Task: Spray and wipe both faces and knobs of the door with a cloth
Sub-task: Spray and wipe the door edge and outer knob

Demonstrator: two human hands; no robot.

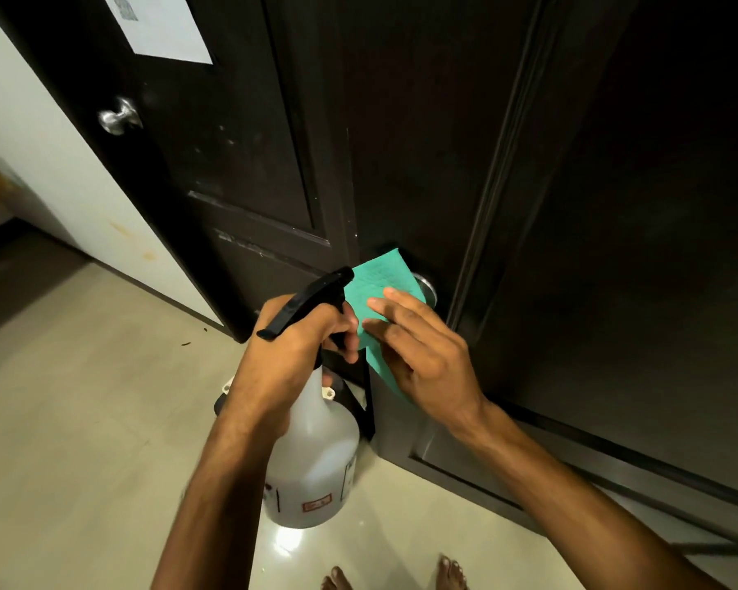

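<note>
The left hand (299, 334) grips the spray bottle (312, 453). The right hand (422, 351), fingers straight, presses the cloth (376, 283) over 1 knob (427, 288). The other knob (118, 117) and the door (422, 121) faces probably remain.

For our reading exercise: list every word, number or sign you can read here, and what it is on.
None can be read.
Paper on the door: print blurred.
Red label on the spray bottle: too small.
Side label on the bottle: blurred.

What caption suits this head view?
Left hand grips a spray bottle while right hand presses a green cloth over the door knob.
</note>
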